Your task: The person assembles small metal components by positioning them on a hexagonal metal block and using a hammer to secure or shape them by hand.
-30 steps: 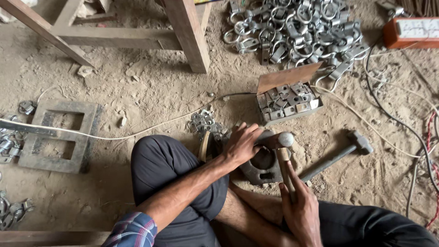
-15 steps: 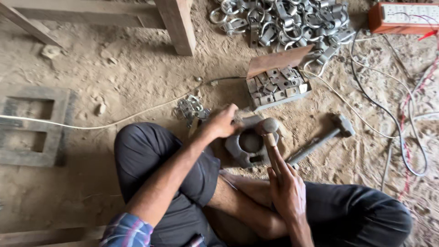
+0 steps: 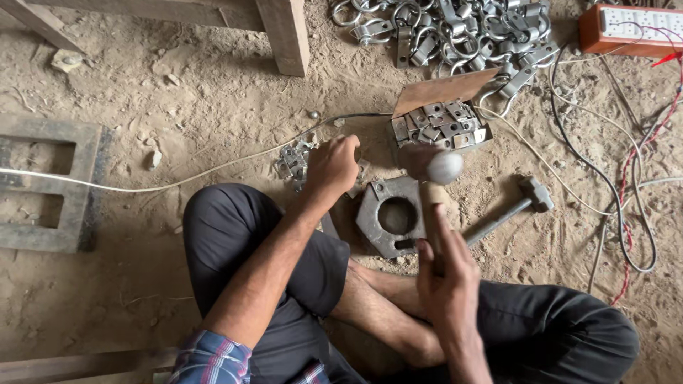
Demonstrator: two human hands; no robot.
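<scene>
Gripping a hammer [image 3: 435, 186] by its wooden handle, our right hand [image 3: 445, 281] had its fingers [image 3: 442, 226] wrapped shut around the shaft, the thumb side towards us. The rounded steel head rose just above those fingers, blurred, and hung over the right edge of the metal block [image 3: 390, 215], a grey, many-sided piece with a round hole through its middle. That block lay flat on the sand directly ahead of the right hand, touching the handle's line in our view, though we could not tell whether the head touched it.

Our left hand [image 3: 331, 165] sat to the left of the block, its fingers curled under in a loose fist; we could not tell what, if anything, they held. Just left of that fist lay a small heap of metal clips [image 3: 292, 161].

Beyond the block stood an open cardboard box [image 3: 437, 107] of flat metal pieces. A second hammer [image 3: 511, 210] lay on the ground to the right. Farther off we saw a pile of shackles [image 3: 455, 28], an orange socket strip [image 3: 629, 28], a white cable [image 3: 178, 178], a wooden table leg [image 3: 283, 35] and a concrete block [image 3: 46, 185]
</scene>
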